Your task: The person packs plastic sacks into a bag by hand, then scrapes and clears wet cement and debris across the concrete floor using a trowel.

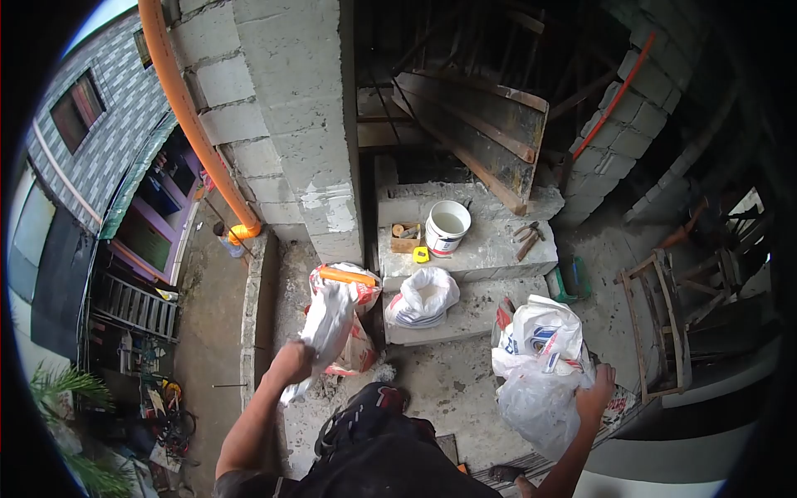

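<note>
My left hand (292,363) is closed around a crumpled white plastic sack (326,322), which hangs in front of it and is slightly smeared by motion. Behind that sack, a red-and-white sack (357,350) stands on the floor, with a short orange pipe piece (347,276) lying across its top. On the other side, my right hand (596,390) grips the edge of a clear plastic bag (540,402). The bag bulges against a white sack with blue print (544,325). Between my hands, farther off, an open white sack (423,297) sits on the lower concrete step, holding pale material.
On the upper step (490,266) stand a white bucket (447,236), a small box (405,239), a yellow tape measure (421,255) and hand tools (528,239). A green crate (573,280) and wooden frame (656,324) are at right. A tall orange pipe (178,108) runs down the left wall.
</note>
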A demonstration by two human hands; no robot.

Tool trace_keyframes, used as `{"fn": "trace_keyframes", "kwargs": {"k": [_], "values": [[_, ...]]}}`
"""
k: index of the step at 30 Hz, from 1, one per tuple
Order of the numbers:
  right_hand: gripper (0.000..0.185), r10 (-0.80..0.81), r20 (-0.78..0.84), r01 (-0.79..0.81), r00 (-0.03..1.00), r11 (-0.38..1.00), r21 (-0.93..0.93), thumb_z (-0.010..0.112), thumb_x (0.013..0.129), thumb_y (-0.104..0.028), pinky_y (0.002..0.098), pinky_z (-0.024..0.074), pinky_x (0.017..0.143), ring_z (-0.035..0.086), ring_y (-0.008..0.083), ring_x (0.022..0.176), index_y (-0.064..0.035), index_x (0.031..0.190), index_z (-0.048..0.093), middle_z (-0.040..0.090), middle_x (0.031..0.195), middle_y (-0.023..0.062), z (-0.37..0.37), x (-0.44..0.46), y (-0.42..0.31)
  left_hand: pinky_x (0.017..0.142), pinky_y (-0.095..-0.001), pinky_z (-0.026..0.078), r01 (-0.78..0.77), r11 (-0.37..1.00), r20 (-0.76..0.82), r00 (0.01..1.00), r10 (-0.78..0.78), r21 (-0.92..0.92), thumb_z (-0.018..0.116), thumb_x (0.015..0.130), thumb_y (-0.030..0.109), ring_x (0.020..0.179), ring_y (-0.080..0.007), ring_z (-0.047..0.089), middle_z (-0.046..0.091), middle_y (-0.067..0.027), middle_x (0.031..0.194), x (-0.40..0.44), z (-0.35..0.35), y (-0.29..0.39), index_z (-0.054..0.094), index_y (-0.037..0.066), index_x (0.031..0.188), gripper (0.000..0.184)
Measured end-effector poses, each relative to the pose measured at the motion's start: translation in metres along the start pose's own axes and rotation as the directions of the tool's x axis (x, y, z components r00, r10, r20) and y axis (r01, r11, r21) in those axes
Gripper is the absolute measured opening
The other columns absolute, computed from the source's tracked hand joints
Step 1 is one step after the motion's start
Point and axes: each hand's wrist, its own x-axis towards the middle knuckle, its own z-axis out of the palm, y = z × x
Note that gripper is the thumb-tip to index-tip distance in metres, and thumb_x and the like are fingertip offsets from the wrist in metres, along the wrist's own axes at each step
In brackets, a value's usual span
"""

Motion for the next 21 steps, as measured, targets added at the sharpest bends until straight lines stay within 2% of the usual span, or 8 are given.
{"fn": "trace_keyframes", "kwargs": {"k": [2,6,13,15,17,18,20,21], "values": [[0.034,0.020,-0.031,-0.020,0.999,1.000,-0.012,0.061,0.057,0.001,0.0478,0.0384,0.082,0.046,0.0418,0.093,0.0033,0.088,0.047,0.051,0.091,0.0212,-0.006,0.006,0.003,0.081,-0.0452,0.047,0.065,0.993,-0.128,0.989,-0.077,-0.095,0.055,0.073,0.008,0.087,-0.0377,0.058,0.061,-0.0220,0.078,0.053,-0.060,0.050,0.064,0.002,0.073,0.011],[0.034,0.063,-0.168,-0.059,0.984,0.998,0.028,0.060,0.056,0.000,0.0495,0.0376,0.079,0.046,0.0440,0.090,0.0047,0.088,0.046,0.049,0.089,0.0227,-0.015,0.028,-0.002,0.078,-0.0447,0.047,-0.091,0.993,-0.411,0.910,0.051,-0.079,0.057,0.068,0.001,0.087,-0.0396,0.055,0.056,-0.0216,0.085,0.147,-0.107,0.086,0.063,0.001,0.082,0.015],[0.036,0.047,-0.238,-0.016,0.970,0.991,0.131,0.059,0.054,-0.005,0.0507,0.0376,0.077,0.046,0.0461,0.085,0.0058,0.085,0.044,0.047,0.085,0.0240,-0.013,0.101,-0.008,0.077,-0.0446,0.048,-0.028,0.999,-0.697,0.717,-0.003,-0.032,0.055,0.068,-0.002,0.091,-0.0380,0.052,0.053,-0.0200,0.089,0.341,-0.163,0.069,0.062,0.002,0.086,0.020],[0.035,0.046,-0.191,-0.027,0.980,0.995,0.100,0.059,0.054,-0.007,0.0492,0.0379,0.075,0.046,0.0451,0.084,0.0054,0.083,0.044,0.048,0.085,0.0236,-0.021,0.129,-0.022,0.076,-0.0445,0.049,0.045,0.999,-0.740,0.673,-0.008,0.030,0.055,0.074,0.003,0.093,-0.0366,0.052,0.054,-0.0192,0.095,0.402,-0.176,0.042,0.063,0.005,0.093,0.020],[0.031,0.002,-0.106,0.015,0.994,0.987,0.159,0.060,0.056,-0.006,0.0442,0.0393,0.072,0.045,0.0435,0.078,0.0043,0.081,0.044,0.047,0.080,0.0218,-0.025,0.167,-0.038,0.081,-0.0446,0.048,0.212,0.977,-0.679,0.721,-0.135,0.031,0.059,0.073,0.006,0.096,-0.0398,0.052,0.053,-0.0215,0.106,0.464,-0.176,0.002,0.062,0.004,0.099,0.027],[0.031,-0.020,-0.103,0.036,0.994,0.988,0.147,0.060,0.056,-0.006,0.0442,0.0393,0.072,0.045,0.0435,0.078,0.0043,0.081,0.044,0.047,0.080,0.0218,-0.029,0.185,-0.048,0.081,-0.0446,0.048,0.222,0.975,-0.683,0.714,-0.157,0.008,0.059,0.073,0.006,0.096,-0.0398,0.052,0.053,-0.0215,0.106,0.475,-0.178,-0.002,0.062,0.004,0.099,0.027],[0.027,0.020,-0.101,-0.001,0.995,0.984,0.179,0.063,0.061,-0.008,0.0387,0.0399,0.068,0.049,0.0350,0.072,0.0025,0.078,0.044,0.048,0.076,0.0176,-0.035,0.226,-0.070,0.090,-0.0460,0.046,0.256,0.966,-0.632,0.754,-0.180,0.031,0.065,0.074,0.015,0.109,-0.0420,0.047,0.046,-0.0222,0.124,0.490,-0.194,0.000,0.062,0.006,0.107,0.034],[0.027,0.007,-0.095,0.010,0.995,0.985,0.173,0.063,0.061,-0.008,0.0387,0.0399,0.068,0.049,0.0350,0.072,0.0025,0.078,0.044,0.048,0.076,0.0176,-0.041,0.246,-0.078,0.094,-0.0469,0.043,0.160,0.986,-0.722,0.686,-0.087,0.034,0.067,0.073,0.017,0.114,-0.0428,0.043,0.042,-0.0221,0.128,0.478,-0.214,0.017,0.061,0.007,0.108,0.036]]}}
